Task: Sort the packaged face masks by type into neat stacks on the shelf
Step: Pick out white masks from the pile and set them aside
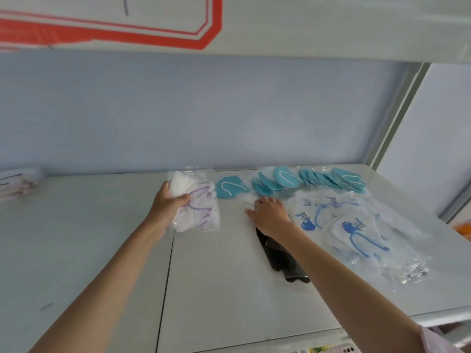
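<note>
White-grey metal forms the shelf (216,289), with a seam running from near to far down its middle. At the far left edge sits a blurred pile of clear packets (19,184), too soft to tell the type. Right of the seam's far end, the left hand (169,202) pinches a bundle of white masks with purple ear loops (196,202) in clear wrappers, thumb over the top and fingers curled beneath; whether the bundle touches the shelf cannot be told. Just right of it lies a single teal mask (230,189), then a fanned row of teal masks (308,180) along the far edge. The right hand (270,212) lies flat, fingers spread, palm down near the teal row, gripping nothing. Under its forearm lies a black mask packet (283,261). Further right, white masks with blue print and blue loops (351,230) lie loosely overlapped in clear bags, reaching toward the near right.
</note>
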